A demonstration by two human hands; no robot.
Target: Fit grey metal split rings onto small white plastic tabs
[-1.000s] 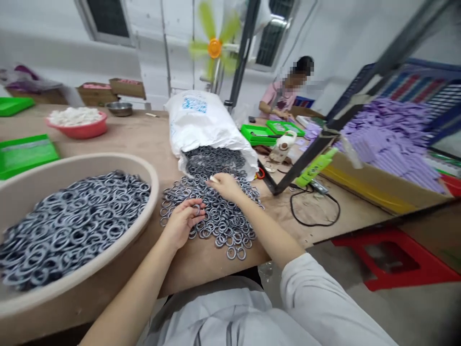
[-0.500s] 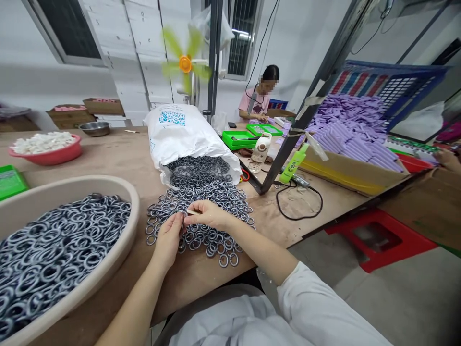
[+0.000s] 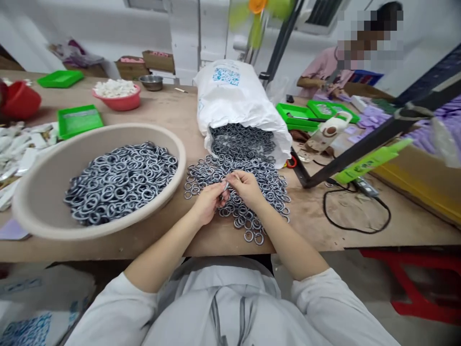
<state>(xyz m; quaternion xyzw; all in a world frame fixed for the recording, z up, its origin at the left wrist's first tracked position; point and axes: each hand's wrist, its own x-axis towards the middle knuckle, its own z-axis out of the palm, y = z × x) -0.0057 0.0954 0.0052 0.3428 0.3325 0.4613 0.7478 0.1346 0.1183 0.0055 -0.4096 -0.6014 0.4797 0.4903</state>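
Observation:
Both hands meet above a loose pile of dark grey rings [image 3: 248, 211] spilling from a white sack [image 3: 237, 101]. My left hand [image 3: 211, 201] is closed, with fingers pinched on a grey ring [image 3: 225, 186] that is mostly covered. My right hand [image 3: 248, 189] pinches a thin pale stick [image 3: 236, 177], its tip close to the ring. Fingers hide whether the stick touches the ring. To the left stands a large beige basin [image 3: 39, 202] holding many similar rings.
Green trays [image 3: 79, 122], a red bowl of white pieces [image 3: 117, 103] and a metal bowl [image 3: 151, 82] stand left. A slanted metal post [image 3: 345, 154], a black cable [image 3: 356, 230] and a green bottle [image 3: 370, 161] are right. A person in pink [image 3: 324, 69] sits across the table.
My view has swung left and down, so the basin shows whole and the scene sits further right. Both hands stay together over the rings, still pinching.

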